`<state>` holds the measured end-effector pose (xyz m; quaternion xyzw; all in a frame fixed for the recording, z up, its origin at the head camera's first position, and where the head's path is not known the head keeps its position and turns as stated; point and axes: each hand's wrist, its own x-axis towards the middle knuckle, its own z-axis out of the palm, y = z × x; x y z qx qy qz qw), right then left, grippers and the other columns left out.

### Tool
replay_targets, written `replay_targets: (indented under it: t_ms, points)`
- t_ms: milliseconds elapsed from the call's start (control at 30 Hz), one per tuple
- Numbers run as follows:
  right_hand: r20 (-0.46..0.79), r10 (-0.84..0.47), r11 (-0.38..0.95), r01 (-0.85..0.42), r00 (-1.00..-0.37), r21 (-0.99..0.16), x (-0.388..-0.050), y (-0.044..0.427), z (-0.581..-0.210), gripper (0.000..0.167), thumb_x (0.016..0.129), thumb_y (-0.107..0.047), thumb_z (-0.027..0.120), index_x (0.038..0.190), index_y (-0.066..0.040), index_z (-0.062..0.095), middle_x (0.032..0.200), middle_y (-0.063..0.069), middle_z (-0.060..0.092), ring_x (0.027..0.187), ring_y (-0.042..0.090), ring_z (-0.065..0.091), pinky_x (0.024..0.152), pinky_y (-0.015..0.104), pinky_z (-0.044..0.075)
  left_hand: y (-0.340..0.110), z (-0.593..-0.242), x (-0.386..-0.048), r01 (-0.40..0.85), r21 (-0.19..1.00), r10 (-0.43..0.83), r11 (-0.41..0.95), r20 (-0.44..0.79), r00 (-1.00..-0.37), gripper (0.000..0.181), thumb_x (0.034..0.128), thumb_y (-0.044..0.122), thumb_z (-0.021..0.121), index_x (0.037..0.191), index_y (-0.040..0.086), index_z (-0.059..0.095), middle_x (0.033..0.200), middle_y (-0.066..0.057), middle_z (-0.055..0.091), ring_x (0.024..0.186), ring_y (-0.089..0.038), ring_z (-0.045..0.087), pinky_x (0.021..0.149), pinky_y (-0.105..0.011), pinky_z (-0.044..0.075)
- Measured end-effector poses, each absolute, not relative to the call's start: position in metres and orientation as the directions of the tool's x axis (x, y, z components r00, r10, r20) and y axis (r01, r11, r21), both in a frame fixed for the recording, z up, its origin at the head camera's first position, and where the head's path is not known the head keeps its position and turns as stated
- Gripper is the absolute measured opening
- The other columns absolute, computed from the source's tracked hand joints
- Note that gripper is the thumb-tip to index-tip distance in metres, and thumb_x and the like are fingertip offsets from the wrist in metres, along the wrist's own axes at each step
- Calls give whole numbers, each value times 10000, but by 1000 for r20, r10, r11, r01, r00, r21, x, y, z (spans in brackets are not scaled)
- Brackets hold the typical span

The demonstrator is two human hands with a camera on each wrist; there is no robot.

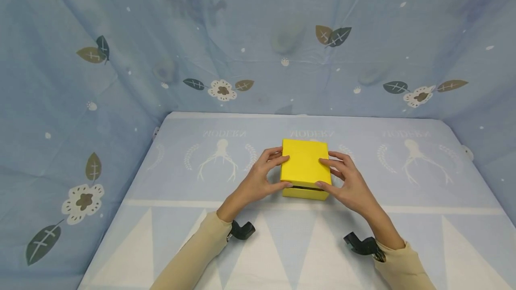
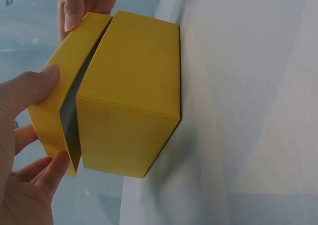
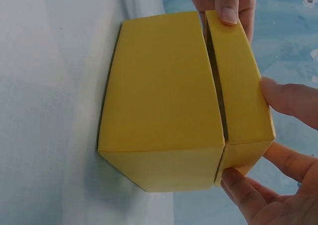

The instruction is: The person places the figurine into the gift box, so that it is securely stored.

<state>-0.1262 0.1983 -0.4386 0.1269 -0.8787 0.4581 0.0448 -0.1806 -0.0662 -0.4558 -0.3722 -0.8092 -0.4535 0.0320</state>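
A yellow box [image 1: 305, 193] stands on the table with its square yellow lid [image 1: 305, 161] just over its top. Between lid and box runs a dark gap, wider at the left end than at the right in the left wrist view, so the lid [image 2: 49, 98] sits slightly tilted. My left hand [image 1: 261, 177] grips the lid's left side, thumb on the near face and fingers on the side and top. Opposite it, my right hand [image 1: 350, 181] pinches the right side the same way. Neither hand touches the box body [image 3: 159, 86]. The inside of the box is hidden.
The table [image 1: 161, 245] has a pale blue and white cover with antler prints and triangles. Blue patterned cloth [image 1: 258, 48] hangs behind it and at both sides. A black wrist camera [image 1: 243, 230] sits at the left cuff, another black camera [image 1: 360, 244] at the right.
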Motion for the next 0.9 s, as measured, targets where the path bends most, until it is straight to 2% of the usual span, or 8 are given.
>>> replay_targets:
  t_ms: [533, 900]
  points:
    - [139, -198, 580, -231, -970, -781, -126, 200, -439, 595, 793, -120, 821, 1330, -20, 584, 1493, 206, 332, 1344, 408, 402, 1001, 469, 453, -65, -460, -181, 626, 714, 583, 313, 376, -720, 654, 773, 184, 847, 1342, 18, 570, 1449, -164, 393, 1307, -260, 485, 1074, -355, 432]
    - [118, -213, 605, -226, -970, -764, -124, 204, -436, 591, 805, -145, 816, 1329, -13, 578, 1475, 218, 342, 1336, 422, 404, 1000, 504, 450, -62, -463, -180, 667, 680, 602, 303, 406, -687, 667, 781, 186, 840, 1356, 7, 554, 1452, -198, 388, 1334, -287, 456, 1082, -370, 425]
